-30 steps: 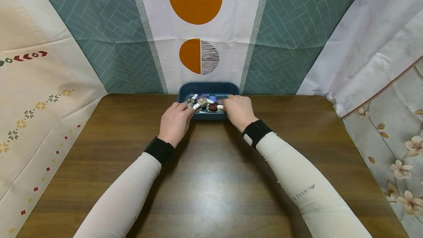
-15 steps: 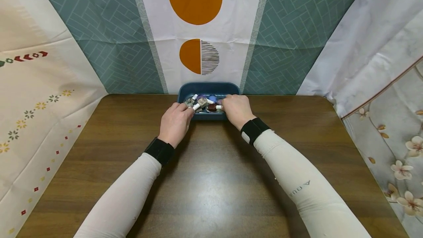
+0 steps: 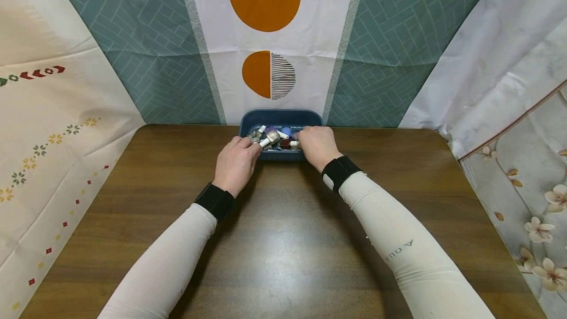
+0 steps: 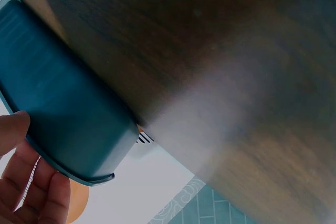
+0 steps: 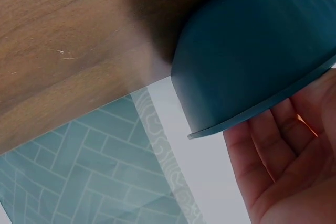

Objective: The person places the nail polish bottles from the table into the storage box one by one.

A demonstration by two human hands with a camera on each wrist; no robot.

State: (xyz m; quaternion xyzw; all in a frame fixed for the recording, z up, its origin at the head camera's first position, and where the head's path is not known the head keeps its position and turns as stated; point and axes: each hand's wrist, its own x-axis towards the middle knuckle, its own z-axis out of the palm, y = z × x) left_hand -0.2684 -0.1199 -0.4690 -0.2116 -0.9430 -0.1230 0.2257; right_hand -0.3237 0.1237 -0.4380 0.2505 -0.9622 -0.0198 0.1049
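Note:
A dark blue plastic bin (image 3: 281, 113) sits at the far edge of the table. Inside lie several nail polish bottles with white caps, among them a glittery silver one (image 3: 272, 137), a dark red one (image 3: 285, 144) and a blue one (image 3: 286, 132). My left hand (image 3: 236, 164) grips the bin's near left rim; in the left wrist view its thumb (image 4: 13, 129) lies against the outer wall and the fingers go over the rim. At the right end, my right hand (image 3: 320, 147) reaches over the rim, beside the dark red bottle's cap. Its fingertips are hidden inside.
The brown wooden table (image 3: 283, 240) stretches towards me. Right behind the bin hangs a green and white patterned cloth (image 3: 177, 87). Other cloths flank the table: a cream one (image 3: 66, 161) at the left, a floral one (image 3: 522, 196) at the right.
My right hand has shifted slightly left over the bin, and its forearm has moved a little left too. The left hand stays at the rim. The whole head view has shifted slightly.

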